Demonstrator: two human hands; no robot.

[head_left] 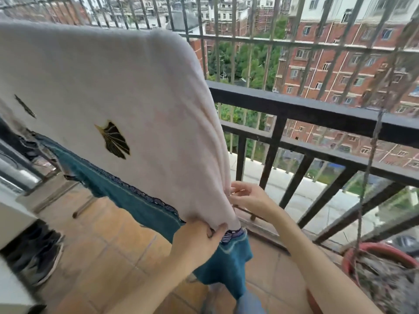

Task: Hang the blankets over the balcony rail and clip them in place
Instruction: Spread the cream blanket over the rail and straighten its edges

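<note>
Pale fleece blanket (113,87), soft, black-gold leaf motifs, folds gathering toward lower corner, draped over black square-section metal rail (317,109) | teal blanket (147,207), striped trim, hanging beneath | left hand (199,236) pinching the pale one's bottom corner | right hand (247,196) at its side edge, fingers curled, grip unclear

A flat's balcony, high up: a black rail (317,109) and window bars (294,43) cross the right, brick blocks (328,71) beyond; tiled floor (118,234), shoes (34,252) lower left, plant pot (381,248) lower right.
</note>
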